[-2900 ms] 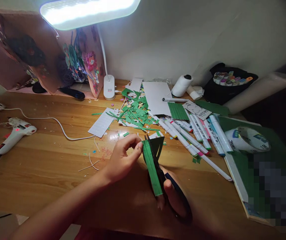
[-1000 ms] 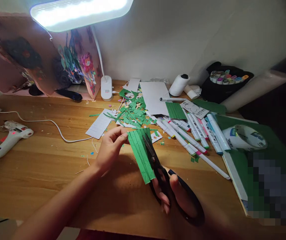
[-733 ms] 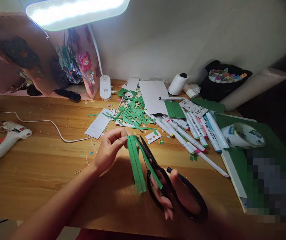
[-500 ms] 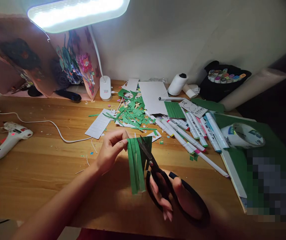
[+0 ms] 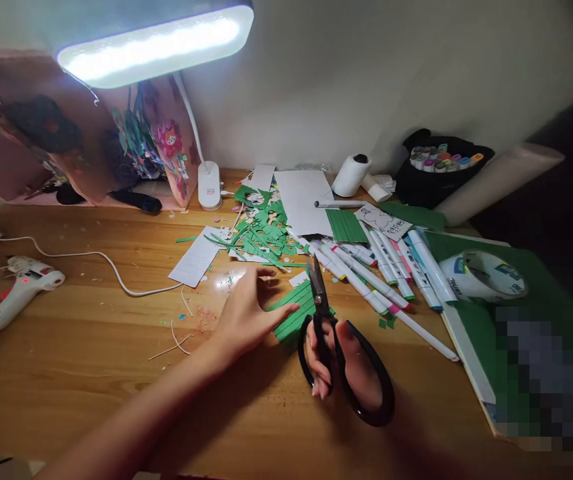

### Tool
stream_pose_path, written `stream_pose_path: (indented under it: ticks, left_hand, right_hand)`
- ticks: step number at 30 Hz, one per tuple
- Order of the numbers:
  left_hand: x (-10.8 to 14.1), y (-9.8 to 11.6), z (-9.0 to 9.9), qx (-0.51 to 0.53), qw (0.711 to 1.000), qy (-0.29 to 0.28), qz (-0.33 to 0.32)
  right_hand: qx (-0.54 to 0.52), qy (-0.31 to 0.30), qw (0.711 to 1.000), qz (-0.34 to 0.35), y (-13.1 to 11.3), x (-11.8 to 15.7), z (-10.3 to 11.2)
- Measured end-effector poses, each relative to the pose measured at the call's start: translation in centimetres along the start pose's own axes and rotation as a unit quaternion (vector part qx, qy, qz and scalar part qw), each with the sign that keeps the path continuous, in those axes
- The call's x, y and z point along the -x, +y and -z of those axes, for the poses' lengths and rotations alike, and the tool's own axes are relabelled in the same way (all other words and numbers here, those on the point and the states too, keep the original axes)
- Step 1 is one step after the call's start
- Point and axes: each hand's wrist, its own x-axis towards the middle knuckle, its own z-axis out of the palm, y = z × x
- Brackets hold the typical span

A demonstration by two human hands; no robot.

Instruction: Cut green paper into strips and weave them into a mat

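A green strip-cut paper [image 5: 290, 321] lies slanted on the wooden desk [image 5: 91, 373], with parallel slits running along it. My left hand [image 5: 243, 317] is at its left side, thumb stretched over the paper and fingers apart from the thumb. Whether the thumb touches the paper I cannot tell. In my right hand [image 5: 359, 363] is a pair of black-handled scissors [image 5: 320, 303], fingers and thumb through the loops. Its blades point away from me, slightly parted, over the paper's right part, which they and the hand partly hide.
Green paper scraps [image 5: 266, 230] are heaped at the back beside a white sheet [image 5: 306, 200]. Several markers [image 5: 366, 273] lie to the right, near a tape roll [image 5: 483, 277]. A glue gun [image 5: 21, 293] with its cord rests at left. A lamp [image 5: 156, 47] hangs above.
The green paper has gone from my left hand's pinch to lying on the desk. My left fingers have spread. The scissors have shifted slightly right and their blades no longer grip the paper.
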Motion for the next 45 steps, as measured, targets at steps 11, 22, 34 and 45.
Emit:
stream_pose_path:
  ticks: [11,22,34,45]
  left_hand:
    - [-0.4,0.3,-1.2,-0.08,0.994,-0.071,-0.011]
    - [1.2,2.4,-0.2,0.185,0.973,-0.118,0.069]
    - [0.9,2.1,0.4,0.183,0.975,-0.088,0.085]
    - [0.9,2.2,0.7,0.126,0.987,-0.082,0.056]
  right_hand:
    - [-0.014,0.125,0.985,0.117,-2.6,-0.9,-0.2]
    - [0.219,0.258,0.91,0.239,-2.4,-2.3,2.0]
    - [0.199,0.142,0.96,0.134,-3.2,-1.5,1.7]
    - [0.106,0.069,0.987,0.095,-2.2,-1.6,2.3]
